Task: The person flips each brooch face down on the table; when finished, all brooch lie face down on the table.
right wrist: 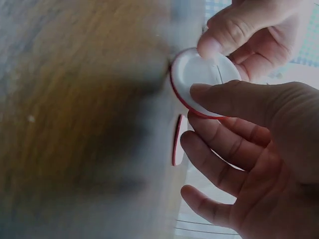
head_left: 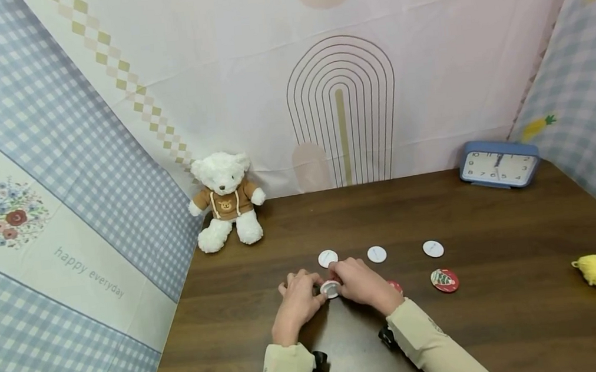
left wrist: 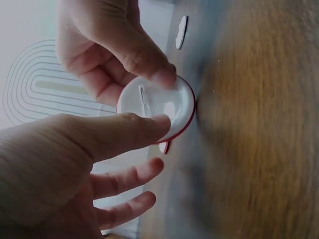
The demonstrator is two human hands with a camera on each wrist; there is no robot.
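Red-rimmed badge, white pin-back showing, lower centre of the head frame; grip of left hand and right hand: narrow, both pinching it; three white discs above, red tree badge rightward, on worktop.

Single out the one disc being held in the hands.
The red-rimmed disc, pinched between left hand and right hand, its white pin side showing; the other discs lie on the table.

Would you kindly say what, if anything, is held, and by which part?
The left hand and right hand pinch a badge near its rim, thumbs on its back.
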